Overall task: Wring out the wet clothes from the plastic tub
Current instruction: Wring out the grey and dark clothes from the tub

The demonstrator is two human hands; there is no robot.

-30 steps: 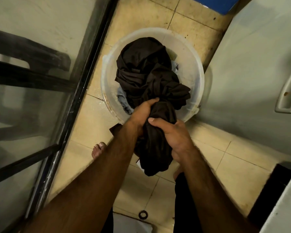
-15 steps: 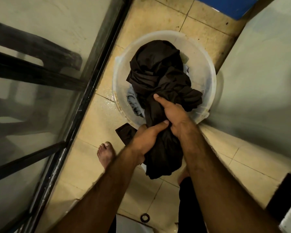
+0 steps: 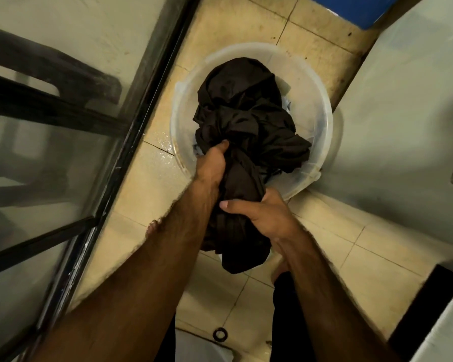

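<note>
Dim warm light, blurred, warped edges

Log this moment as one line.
stage: wringing | left hand: grips dark garment | right hand: grips it nearer body | garment bulk: in plastic tub

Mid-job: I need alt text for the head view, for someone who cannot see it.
The left hand and right hand grip a dark garment, partly out of a translucent plastic tub on a tiled floor. Its loose end hangs below the right hand.
</note>
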